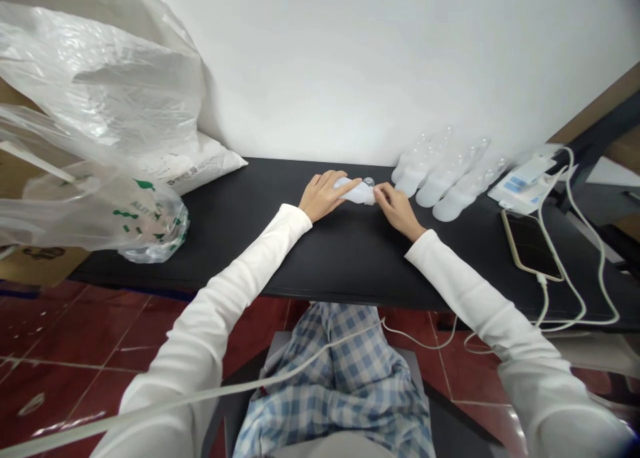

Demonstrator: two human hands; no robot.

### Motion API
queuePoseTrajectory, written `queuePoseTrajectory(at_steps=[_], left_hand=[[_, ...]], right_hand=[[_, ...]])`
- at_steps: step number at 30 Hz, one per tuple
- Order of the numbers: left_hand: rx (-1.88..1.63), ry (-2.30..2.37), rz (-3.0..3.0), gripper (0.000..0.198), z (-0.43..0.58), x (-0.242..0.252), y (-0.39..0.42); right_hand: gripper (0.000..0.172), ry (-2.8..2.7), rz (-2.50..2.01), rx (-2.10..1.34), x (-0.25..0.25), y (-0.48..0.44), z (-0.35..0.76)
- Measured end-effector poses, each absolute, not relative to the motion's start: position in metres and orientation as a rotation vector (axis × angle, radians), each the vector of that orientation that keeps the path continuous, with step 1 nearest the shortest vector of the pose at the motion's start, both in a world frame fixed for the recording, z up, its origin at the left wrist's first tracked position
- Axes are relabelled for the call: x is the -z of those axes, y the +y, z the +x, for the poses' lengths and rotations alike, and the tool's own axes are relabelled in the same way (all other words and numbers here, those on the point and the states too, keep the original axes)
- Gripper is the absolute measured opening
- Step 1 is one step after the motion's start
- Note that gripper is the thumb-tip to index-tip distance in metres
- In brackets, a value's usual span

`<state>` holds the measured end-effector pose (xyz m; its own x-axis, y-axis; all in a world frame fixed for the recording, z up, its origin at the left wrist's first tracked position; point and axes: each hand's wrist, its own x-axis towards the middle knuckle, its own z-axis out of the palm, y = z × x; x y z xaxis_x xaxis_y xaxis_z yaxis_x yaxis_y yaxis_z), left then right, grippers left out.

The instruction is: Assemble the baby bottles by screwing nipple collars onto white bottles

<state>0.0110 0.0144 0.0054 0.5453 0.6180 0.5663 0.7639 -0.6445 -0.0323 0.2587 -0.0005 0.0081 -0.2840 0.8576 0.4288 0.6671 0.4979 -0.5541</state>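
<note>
A small elongated white translucent piece (pixel 356 191) lies low over the black table, its exact kind not clear. My left hand (pixel 325 195) grips its left end, thumb and fingers around it. At its right end, my right hand (pixel 395 208) pinches the edge with bent fingers. A clear round part (pixel 369 181) shows at the upper edge between my hands. Right of my right hand, several similar long white pieces with clear knobbly ends (pixel 450 178) lie in overlapping rows.
A large white plastic sack (pixel 185 168) and a clear bag with green print (pixel 150 221) stand at the left. On the right lie a phone (pixel 533 245) on a charging cable (pixel 583 305) and a white-and-blue packet (pixel 523 181). The white wall (pixel 320 71) borders the back of the table (pixel 225 231).
</note>
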Motion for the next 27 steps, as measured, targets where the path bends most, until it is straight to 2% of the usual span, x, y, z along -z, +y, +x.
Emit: queuePoseTrajectory(at_steps=[5, 7, 12, 17, 21, 27], left_hand=[[0.842, -1.276, -2.454, 0.058, 0.007, -0.002, 0.021], [0.965, -1.385, -2.360, 0.062, 0.001, 0.002, 0.026], [1.156, -1.635, -2.288, 0.052, -0.014, 0.011, 0.036], [1.027, -1.488, -2.382, 0.052, -0.014, 0.009, 0.036], [1.047, -1.390, -2.373, 0.045, -0.012, 0.003, 0.031], [1.052, -1.381, -2.409, 0.044, -0.016, 0.005, 0.035]], right_hand=[[0.071, -1.950, -1.241, -0.258, -0.001, 0.002, 0.261], [0.065, -1.894, -1.221, -0.222, 0.002, 0.004, 0.262], [0.049, -2.058, -1.122, -0.140, 0.010, 0.006, 0.258], [0.048, -2.170, -1.160, -0.111, 0.012, 0.006, 0.256], [0.032, -2.049, -1.198, -0.190, 0.011, 0.009, 0.264], [0.043, -1.659, -1.218, -0.418, 0.020, 0.021, 0.275]])
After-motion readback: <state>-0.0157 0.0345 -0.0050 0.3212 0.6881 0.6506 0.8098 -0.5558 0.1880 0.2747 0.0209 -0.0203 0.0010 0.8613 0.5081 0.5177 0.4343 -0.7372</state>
